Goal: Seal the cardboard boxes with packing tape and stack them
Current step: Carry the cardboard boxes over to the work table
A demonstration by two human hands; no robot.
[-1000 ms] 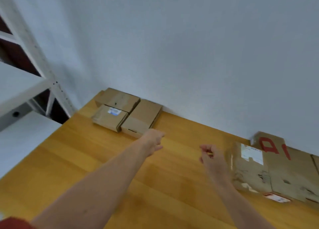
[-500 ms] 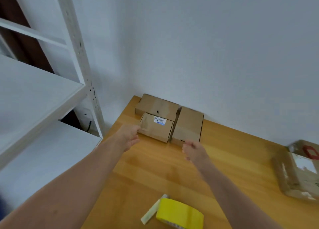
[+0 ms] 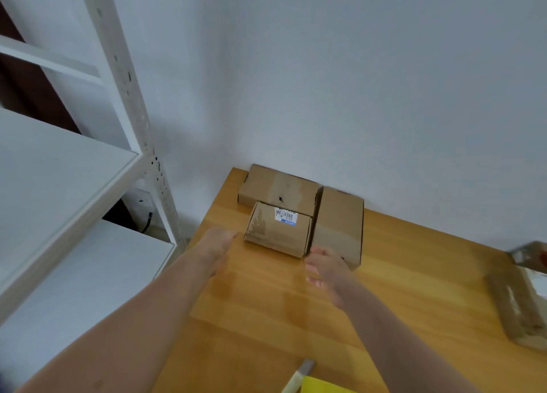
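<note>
Cardboard box (image 3: 278, 230) on wooden table (image 3: 266, 318), left hand (image 3: 217, 246) and right hand (image 3: 324, 267) flanking

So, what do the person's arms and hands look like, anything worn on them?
The left hand and right hand are ungloved, no watch or ring showing, though slightly blurred. The left forearm and right forearm are bare, no sleeve in view.

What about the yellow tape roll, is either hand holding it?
No: the yellow tape roll lies on the table at the bottom edge, while the left hand and right hand are up by the barcode box.
</note>
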